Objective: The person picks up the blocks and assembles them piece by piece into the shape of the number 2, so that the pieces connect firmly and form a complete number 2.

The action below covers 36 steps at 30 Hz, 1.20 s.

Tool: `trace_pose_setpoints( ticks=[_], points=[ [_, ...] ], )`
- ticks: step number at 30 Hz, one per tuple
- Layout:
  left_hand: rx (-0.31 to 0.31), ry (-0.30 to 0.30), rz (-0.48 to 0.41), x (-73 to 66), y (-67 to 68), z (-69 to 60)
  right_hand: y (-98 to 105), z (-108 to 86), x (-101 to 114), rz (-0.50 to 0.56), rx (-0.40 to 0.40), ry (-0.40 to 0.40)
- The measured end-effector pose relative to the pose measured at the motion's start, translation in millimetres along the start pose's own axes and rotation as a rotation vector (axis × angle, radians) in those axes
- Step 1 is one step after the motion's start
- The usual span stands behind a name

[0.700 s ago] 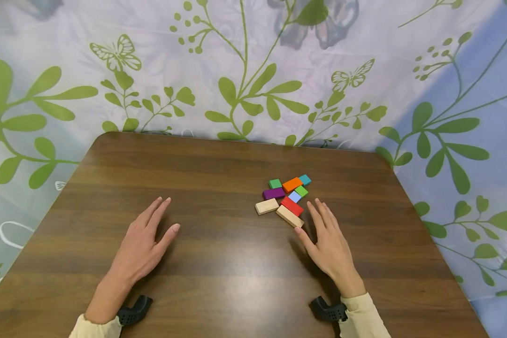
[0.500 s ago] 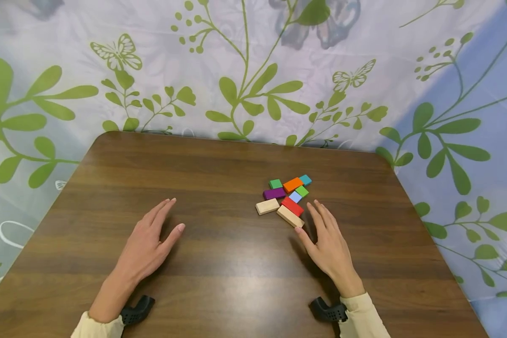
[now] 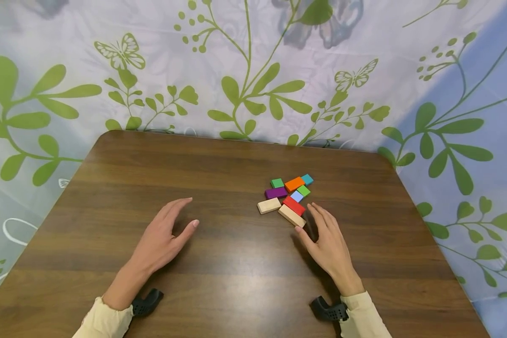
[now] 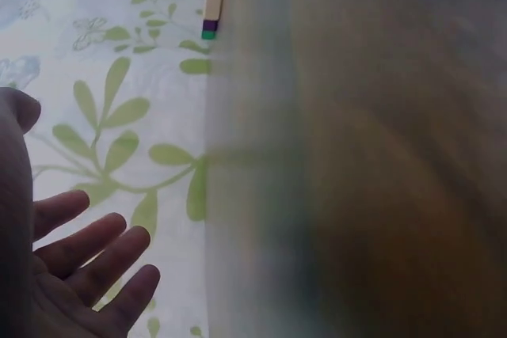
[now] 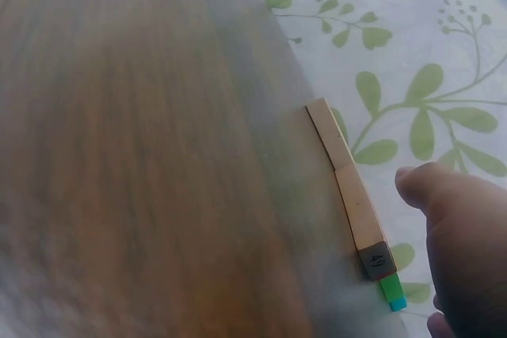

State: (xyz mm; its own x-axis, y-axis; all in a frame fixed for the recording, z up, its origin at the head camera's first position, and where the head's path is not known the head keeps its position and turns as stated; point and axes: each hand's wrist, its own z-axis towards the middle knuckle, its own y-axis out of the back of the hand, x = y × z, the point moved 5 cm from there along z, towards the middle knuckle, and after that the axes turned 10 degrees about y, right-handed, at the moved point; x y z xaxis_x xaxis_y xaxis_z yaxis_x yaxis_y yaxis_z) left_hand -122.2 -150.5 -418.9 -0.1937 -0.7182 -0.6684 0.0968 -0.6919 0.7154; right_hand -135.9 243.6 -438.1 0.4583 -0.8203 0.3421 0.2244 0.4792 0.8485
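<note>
wooden blocks (image 3: 290, 203) lie in a loose cluster right of centre in the head view, flat on the brown table (image 3: 232, 286). at the cluster's top are a green block (image 3: 277, 183), an orange block (image 3: 294, 183) and a teal block (image 3: 307, 179); under them sit a purple block (image 3: 276, 193), a lime block (image 3: 303, 190) and a light blue block (image 3: 296, 196). lowest come a red block (image 3: 294, 205) and two pale blocks (image 3: 269, 205), one alongside the red, the other at the cluster's left edge.

the right hand (image 3: 328, 241), right of centre, has its fingers extended and thumb spread, grasping nothing; its thumb tip is at the near end of the lower pale block (whether they touch, i cannot tell). the left hand (image 3: 162, 237), left of centre, also has fingers extended and thumb held well away, with nothing in its hold and the blocks well apart from it.

both wrists wear black mounts (image 3: 148, 303) beside cream sleeves (image 3: 103, 321) at the bottom of the frame. a leaf-printed cloth (image 3: 211, 61) fills the upper part.
</note>
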Motion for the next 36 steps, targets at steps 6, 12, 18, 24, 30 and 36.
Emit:
trace_pose_setpoints(
  ticks=[6,12,18,24,30,36],
  points=[
    [0.051,0.000,-0.049,-13.6,-16.5,8.7,-3.1,-2.6,0.9,0.020,-0.006,-0.005],
    [0.083,0.004,-0.118,-23.3,-31.0,19.5,-3.5,-3.1,0.0,0.031,-0.041,-0.001],
    [0.110,0.029,-0.164,-27.0,-45.6,31.5,-5.5,-3.0,-1.4,0.042,-0.072,0.019],
    [0.175,0.080,-0.205,-31.8,-60.8,41.7,-11.4,-4.3,-4.7,0.069,-0.064,-0.001],
    [0.202,0.097,-0.214,-37.3,-72.5,52.2,-15.2,-1.2,-9.1,0.098,-0.069,-0.034],
    [0.229,0.095,-0.238,-47.0,-84.0,59.7,-14.4,-0.8,-10.1,0.095,-0.073,-0.039]
  ],
)
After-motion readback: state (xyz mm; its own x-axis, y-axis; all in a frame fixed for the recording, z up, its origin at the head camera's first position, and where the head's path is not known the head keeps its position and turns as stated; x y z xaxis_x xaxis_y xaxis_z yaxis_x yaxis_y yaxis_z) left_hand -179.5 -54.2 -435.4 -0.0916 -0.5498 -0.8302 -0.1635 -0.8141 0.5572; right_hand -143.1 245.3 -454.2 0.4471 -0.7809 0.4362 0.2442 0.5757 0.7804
